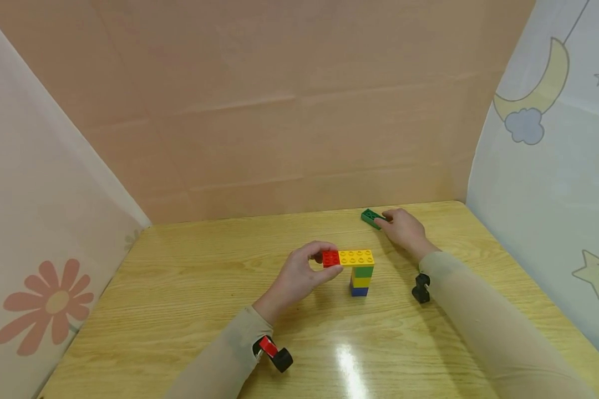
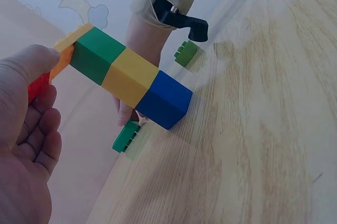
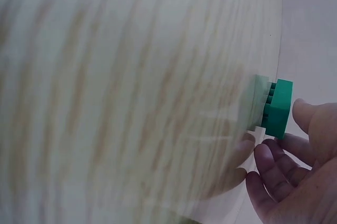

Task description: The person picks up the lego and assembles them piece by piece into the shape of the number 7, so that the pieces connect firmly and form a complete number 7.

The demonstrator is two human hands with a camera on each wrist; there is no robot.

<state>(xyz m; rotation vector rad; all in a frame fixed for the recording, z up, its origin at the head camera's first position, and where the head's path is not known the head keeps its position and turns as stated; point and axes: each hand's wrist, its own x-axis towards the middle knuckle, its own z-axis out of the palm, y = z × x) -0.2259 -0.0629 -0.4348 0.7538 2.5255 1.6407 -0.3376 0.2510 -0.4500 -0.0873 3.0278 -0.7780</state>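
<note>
Head — green brick (image 1: 369,218) near table edge (image 1: 259,218)

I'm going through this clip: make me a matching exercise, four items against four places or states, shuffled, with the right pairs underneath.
Column one
1. Left hand
2. Right hand
3. Blue brick
4. Long yellow brick

Column two
A. At the bottom of the stack
B. Beside the dark green brick
C. On top of the stack
D. Holding the red brick

Pairs: 1-D, 2-B, 3-A, 4-C
</note>
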